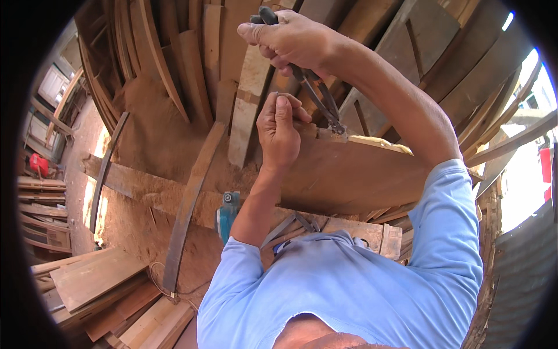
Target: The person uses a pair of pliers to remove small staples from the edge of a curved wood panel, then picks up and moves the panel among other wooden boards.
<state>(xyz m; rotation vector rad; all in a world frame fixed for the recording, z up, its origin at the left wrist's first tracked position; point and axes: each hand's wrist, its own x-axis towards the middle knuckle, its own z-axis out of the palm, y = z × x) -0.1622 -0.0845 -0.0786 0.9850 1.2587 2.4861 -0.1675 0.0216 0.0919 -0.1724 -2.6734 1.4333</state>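
My right hand (296, 41) is wrapped round the dark handles of a pair of pincers (318, 96), which have some orange on them. The jaws point down and touch the pale upper edge of a wide brown board (349, 171), close to its left end. Beside that end, my left hand (280, 131) is closed, thumb uppermost and fingers curled. A tiny greyish tip shows above the thumb, too small to name. Whether the left fingers also touch the board's end is unclear.
Long planks (157, 52) lean along the far side. A sawdust-covered beam (151, 186) crosses in front of me, with a curved wooden strip (195, 192) over it. A teal power tool (226, 216) sits by my left forearm. Stacked boards (99, 276) lie at lower left.
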